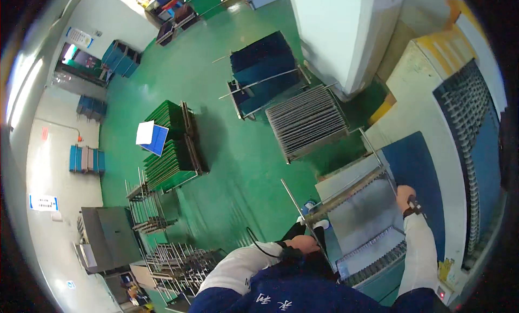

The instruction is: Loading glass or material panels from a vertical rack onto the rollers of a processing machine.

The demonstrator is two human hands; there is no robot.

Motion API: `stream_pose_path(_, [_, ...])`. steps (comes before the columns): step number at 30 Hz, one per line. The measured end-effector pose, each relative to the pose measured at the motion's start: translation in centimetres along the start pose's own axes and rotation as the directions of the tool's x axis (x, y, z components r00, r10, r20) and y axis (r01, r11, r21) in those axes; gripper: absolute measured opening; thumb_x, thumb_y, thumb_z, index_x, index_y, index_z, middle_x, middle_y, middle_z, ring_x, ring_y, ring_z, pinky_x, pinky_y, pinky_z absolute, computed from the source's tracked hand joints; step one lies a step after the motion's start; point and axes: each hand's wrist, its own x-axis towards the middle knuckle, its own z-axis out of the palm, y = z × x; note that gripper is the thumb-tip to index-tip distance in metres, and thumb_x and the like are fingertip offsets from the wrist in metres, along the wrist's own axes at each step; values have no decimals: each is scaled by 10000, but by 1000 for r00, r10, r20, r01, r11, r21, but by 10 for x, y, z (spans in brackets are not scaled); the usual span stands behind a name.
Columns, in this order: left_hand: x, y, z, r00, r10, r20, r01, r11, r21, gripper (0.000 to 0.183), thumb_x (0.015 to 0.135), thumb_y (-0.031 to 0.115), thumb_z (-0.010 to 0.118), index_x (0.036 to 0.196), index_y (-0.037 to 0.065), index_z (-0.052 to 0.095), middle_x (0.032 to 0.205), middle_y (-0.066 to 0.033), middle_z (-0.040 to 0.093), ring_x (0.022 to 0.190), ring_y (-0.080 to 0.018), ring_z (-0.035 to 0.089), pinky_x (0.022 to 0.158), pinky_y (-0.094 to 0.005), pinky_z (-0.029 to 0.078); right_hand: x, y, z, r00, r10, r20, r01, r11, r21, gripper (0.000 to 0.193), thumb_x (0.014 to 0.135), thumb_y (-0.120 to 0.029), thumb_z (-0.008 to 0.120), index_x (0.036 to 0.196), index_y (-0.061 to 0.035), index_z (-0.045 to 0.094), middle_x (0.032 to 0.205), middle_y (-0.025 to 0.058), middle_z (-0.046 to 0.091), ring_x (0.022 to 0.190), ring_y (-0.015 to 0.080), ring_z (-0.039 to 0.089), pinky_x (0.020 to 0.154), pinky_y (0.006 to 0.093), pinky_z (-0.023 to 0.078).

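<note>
We hold a flat grey metal rack tray [363, 216] by two sides: our left hand [303, 243] curls its grip over the near left corner, by the thin steel rod [303, 216], and our right hand [405, 197] closes its grip on the far right edge, against the blue conveyor mat [419, 178]. The tray rests tilted at the machine's mouth, so we judge we are mid-placement; the next move calls for both hands shifting it level together. Farther off on the green floor [238, 167] we count one grey slatted rack [307, 123], one dark blue trolley [265, 70] and two green tray stacks [173, 145].
</note>
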Motion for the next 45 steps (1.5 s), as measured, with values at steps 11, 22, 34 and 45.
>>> stream_pose_path(11, [17,-9,7,982,134,134,-160,966,202,433,842,410,582,895,-10,674,854,-220,665,811,-398,649,705,-494,518,-2,-8,-43,994,111,4,-103,908,406,167,736,-154,678,785,3,708,855,235,679,819,403,666,733,454,531])
stream_pose_path(22, [16,-24,-27,975,102,200,-34,948,-316,489,921,472,509,765,32,656,675,-90,665,586,-187,653,542,-334,518,-25,-7,8,877,260,-405,17,824,566,77,674,12,567,627,-47,583,795,165,578,825,355,548,708,417,432])
stream_pose_path(34, [36,6,-104,654,-14,-756,-203,960,-193,550,781,349,753,1157,-17,589,972,-128,671,873,-222,636,813,-337,495,-188,105,57,836,543,-81,-326,609,723,196,817,-250,641,810,-54,647,799,152,663,788,357,635,711,433,491])
stream_pose_path(45, [36,10,-100,870,-182,-458,12,937,-350,519,743,342,768,1070,-20,592,821,-114,676,754,-231,652,681,-351,499,-198,101,37,758,392,521,-615,162,772,485,856,-443,594,709,20,616,678,164,651,563,294,627,606,414,491])
